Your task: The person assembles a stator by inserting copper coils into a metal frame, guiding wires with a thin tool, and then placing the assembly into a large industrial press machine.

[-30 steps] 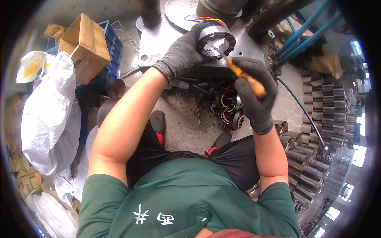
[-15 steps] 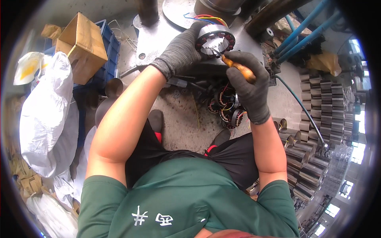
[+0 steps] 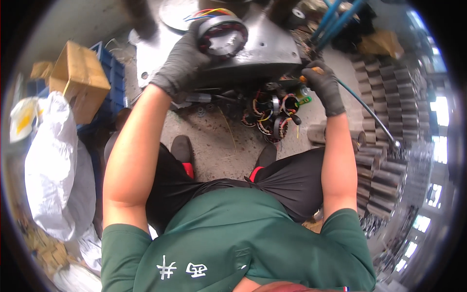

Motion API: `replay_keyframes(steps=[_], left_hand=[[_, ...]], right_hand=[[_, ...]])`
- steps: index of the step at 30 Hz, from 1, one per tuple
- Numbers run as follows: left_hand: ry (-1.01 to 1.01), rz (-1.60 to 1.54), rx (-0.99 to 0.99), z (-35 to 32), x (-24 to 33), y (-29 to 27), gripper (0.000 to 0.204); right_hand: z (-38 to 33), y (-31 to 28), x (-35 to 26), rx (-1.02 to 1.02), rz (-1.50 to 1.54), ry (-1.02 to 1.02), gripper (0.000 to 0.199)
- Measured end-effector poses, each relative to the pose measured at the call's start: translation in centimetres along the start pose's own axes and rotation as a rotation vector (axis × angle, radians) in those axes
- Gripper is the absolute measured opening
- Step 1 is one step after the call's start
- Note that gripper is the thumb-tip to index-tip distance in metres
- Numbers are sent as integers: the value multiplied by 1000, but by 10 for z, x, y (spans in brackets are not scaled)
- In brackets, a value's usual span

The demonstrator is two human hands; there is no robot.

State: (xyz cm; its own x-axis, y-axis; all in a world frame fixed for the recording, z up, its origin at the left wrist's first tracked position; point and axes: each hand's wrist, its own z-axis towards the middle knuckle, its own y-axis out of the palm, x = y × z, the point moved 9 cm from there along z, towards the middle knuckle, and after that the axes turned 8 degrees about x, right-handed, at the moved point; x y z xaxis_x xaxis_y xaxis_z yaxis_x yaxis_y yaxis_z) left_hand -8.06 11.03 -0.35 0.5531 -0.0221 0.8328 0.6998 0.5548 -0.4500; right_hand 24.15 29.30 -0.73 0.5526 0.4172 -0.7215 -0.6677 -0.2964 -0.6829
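Observation:
My left hand (image 3: 187, 61), in a dark grey knit glove, grips the left side of a motor stator (image 3: 220, 21). This metal ring has dark red windings inside, and it is tilted above the metal bench plate (image 3: 265, 36). Coloured wires (image 3: 210, 12) in red, yellow and blue trail from its far side. Off to the right, clear of the stator, my gloved right hand (image 3: 326, 90) is closed on a screwdriver (image 3: 311, 72) with an orange-brown handle. Its shaft is blurred and hard to make out.
Below the plate lie several more wired stators (image 3: 279, 127) beside a green object (image 3: 304, 100). Stacked metal cylinders (image 3: 384, 112) line the right, with a dark hose (image 3: 362, 109) before them. A cardboard box (image 3: 80, 80), blue crate (image 3: 113, 68) and white sacks (image 3: 51, 165) stand left.
My right hand has drawn the screwdriver out of the stator and away to the right. The view has shifted, so the stator and my left hand appear farther left and higher.

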Motion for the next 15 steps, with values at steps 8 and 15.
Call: replay_keyframes(steps=[8,15], left_hand=[[-162,-136,-63,3,1,-5,80],[-200,-396,-11,3,2,-6,77]], right_hand=[[-15,15,146,-67,-283,446,63],[-14,16,116,-77,-284,310,59]])
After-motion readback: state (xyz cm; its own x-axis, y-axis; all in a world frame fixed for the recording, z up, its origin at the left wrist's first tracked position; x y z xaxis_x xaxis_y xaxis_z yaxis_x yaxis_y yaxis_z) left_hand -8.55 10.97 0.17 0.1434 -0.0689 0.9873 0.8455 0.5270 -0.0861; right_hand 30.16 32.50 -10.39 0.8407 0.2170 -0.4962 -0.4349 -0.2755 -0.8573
